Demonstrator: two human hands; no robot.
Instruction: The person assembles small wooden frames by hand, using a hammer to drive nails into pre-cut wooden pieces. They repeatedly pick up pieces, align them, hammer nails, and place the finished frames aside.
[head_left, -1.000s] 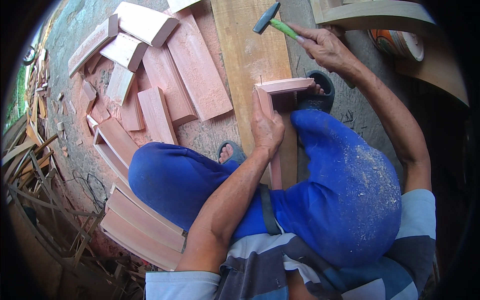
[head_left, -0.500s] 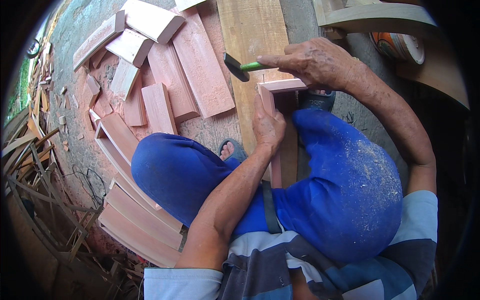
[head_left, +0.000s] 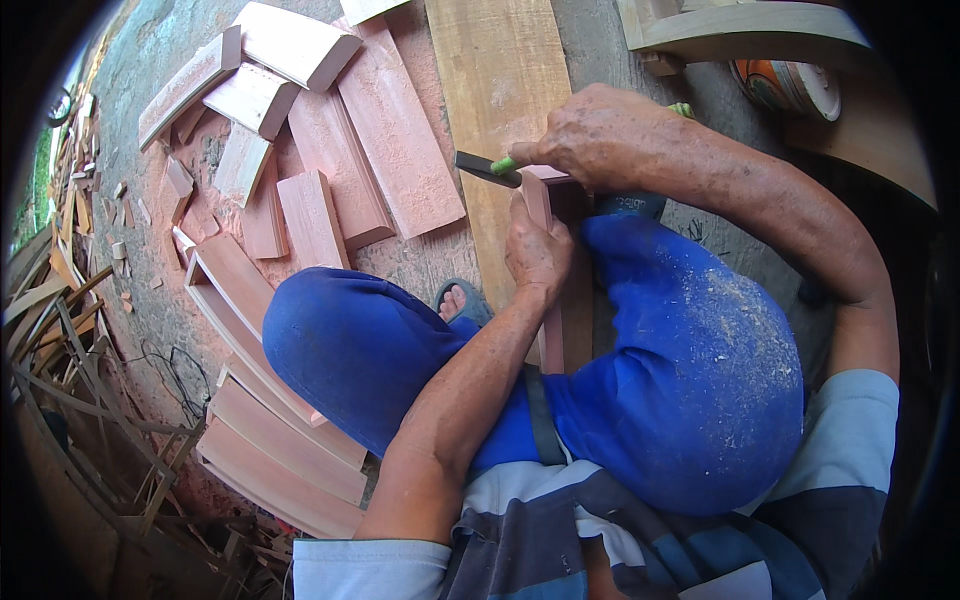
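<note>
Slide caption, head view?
Right hand holds a green-handled hammer at the corner of a wooden frame gripped by the left hand.

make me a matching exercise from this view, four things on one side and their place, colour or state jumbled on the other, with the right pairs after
Things
1. left hand
2. trousers
3. right hand
4. container

Place, colour or state
A. holding the hammer
B. orange and white, at the upper right of the view
C. gripping the pinkish wooden frame
D. blue, with pale dust on the right leg

Right pairs: 1-C, 2-D, 3-A, 4-B
</note>
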